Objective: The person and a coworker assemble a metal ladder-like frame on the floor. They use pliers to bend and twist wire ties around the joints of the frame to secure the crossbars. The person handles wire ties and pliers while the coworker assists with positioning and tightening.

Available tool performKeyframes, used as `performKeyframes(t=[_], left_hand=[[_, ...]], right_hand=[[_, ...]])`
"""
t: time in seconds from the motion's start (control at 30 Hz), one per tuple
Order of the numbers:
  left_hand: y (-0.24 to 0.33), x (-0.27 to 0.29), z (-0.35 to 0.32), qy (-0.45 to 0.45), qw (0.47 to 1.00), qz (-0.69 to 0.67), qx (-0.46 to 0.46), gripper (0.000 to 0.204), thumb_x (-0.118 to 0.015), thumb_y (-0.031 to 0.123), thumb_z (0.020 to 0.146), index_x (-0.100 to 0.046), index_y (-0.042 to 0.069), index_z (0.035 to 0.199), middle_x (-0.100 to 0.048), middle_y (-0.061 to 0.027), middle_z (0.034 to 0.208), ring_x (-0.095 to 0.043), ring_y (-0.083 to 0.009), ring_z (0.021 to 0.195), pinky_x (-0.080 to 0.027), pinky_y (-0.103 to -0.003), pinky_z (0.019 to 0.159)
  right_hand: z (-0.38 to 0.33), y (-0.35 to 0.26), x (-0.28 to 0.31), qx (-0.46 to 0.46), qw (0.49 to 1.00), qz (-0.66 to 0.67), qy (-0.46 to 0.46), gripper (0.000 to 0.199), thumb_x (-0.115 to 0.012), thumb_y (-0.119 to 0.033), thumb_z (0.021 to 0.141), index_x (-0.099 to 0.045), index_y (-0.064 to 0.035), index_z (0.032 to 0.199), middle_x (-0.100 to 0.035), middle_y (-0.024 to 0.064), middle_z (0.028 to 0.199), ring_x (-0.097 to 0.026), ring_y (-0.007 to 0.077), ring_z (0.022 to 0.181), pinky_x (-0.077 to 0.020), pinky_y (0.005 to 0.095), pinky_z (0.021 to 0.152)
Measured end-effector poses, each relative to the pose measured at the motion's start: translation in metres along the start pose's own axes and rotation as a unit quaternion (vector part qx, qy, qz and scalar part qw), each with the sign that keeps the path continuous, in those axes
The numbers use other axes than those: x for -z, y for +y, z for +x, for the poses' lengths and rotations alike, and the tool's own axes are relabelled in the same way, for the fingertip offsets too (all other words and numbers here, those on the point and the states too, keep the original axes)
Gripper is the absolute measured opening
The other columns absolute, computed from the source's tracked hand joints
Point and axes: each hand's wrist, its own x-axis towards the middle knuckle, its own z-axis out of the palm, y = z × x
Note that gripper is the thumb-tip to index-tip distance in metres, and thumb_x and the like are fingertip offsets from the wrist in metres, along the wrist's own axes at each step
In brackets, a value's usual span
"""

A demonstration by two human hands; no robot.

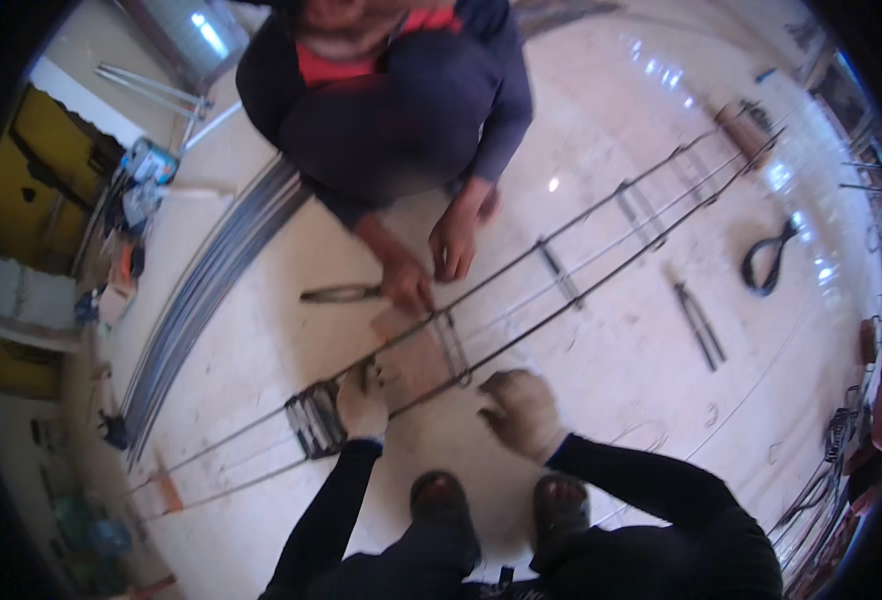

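A long, narrow rebar frame (517, 346) runs diagonally across the floor, with rectangular stirrups along its rods. My left hand (363, 408), in a pale glove, is closed at the right end of a bunched stack of stirrups (315, 420). My gloved right hand (527, 414) is just on my side of the near rod, fingers curled; what they hold, if anything, is hidden. Opposite me, a crouching person's hand (407, 284) touches the far rod by a single stirrup (451, 348). Their other hand (454, 240) is slightly above it.
Dark pliers (341, 294) lie beside the other person. Long-handled pincers (699, 326) and a dark loop-shaped tool (769, 260) are on the right. A brown block (743, 132) supports the frame's far end. Curved loose rods (213, 285) lie at left.
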Motion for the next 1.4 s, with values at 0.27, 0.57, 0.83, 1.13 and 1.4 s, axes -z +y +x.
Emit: performKeyframes(t=[0.27,0.57,0.83,1.13,1.4], left_hand=[[0.008,-0.013,-0.007,-0.017,0.991,-0.119,-0.053,0.078,-0.079,0.013,0.094,-0.044,-0.007,0.161,-0.072,-0.022,0.125,-0.073,-0.0314,0.108,-0.059,-0.044,0.096],[0.021,-0.006,-0.001,-0.107,0.994,0.017,0.002,0.117,-0.084,0.037,0.091,-0.014,-0.014,0.17,-0.08,-0.0224,0.108,-0.079,-0.0389,0.1,-0.062,-0.046,0.09],[0.028,0.001,-0.017,-0.147,0.987,0.056,-0.022,0.109,-0.078,0.052,0.095,-0.025,-0.006,0.171,-0.079,-0.0262,0.119,-0.077,-0.0432,0.111,-0.061,-0.049,0.096],[0.013,0.0,0.002,-0.229,0.95,0.185,-0.101,0.083,-0.067,0.067,0.099,-0.062,0.004,0.153,-0.072,-0.0282,0.142,-0.07,-0.0449,0.131,-0.056,-0.05,0.109],[0.064,0.008,-0.033,-0.325,0.929,0.18,0.009,0.064,-0.073,0.065,0.098,-0.081,0.004,0.117,-0.079,-0.0213,0.088,-0.078,-0.0319,0.065,-0.064,-0.043,0.069]], right_hand=[[0.045,0.001,0.005,0.104,0.978,-0.163,0.073,0.043,-0.092,-0.034,0.079,-0.079,-0.0121,0.114,-0.075,0.0092,0.112,-0.07,0.0329,0.112,-0.0487,0.0532,0.116],[0.072,0.009,0.001,0.121,0.968,-0.193,-0.105,0.023,-0.084,-0.035,0.086,-0.08,-0.0145,0.095,-0.076,0.0092,0.093,-0.074,0.0333,0.093,-0.0534,0.0503,0.09],[0.063,0.015,0.008,0.149,0.971,-0.159,-0.101,0.013,-0.08,-0.024,0.09,-0.082,-0.0156,0.099,-0.076,0.0098,0.092,-0.073,0.0341,0.092,-0.052,0.0487,0.089],[0.064,0.05,-0.038,0.101,0.993,-0.017,-0.052,0.007,-0.078,-0.016,0.084,-0.082,-0.016,0.09,-0.073,0.0118,0.078,-0.073,0.0334,0.078,-0.0577,0.0473,0.073],[0.054,0.05,-0.027,0.166,0.977,-0.126,-0.047,0.019,-0.083,-0.027,0.082,-0.077,-0.0135,0.094,-0.072,0.0075,0.085,-0.071,0.0333,0.089,-0.054,0.0489,0.086]])
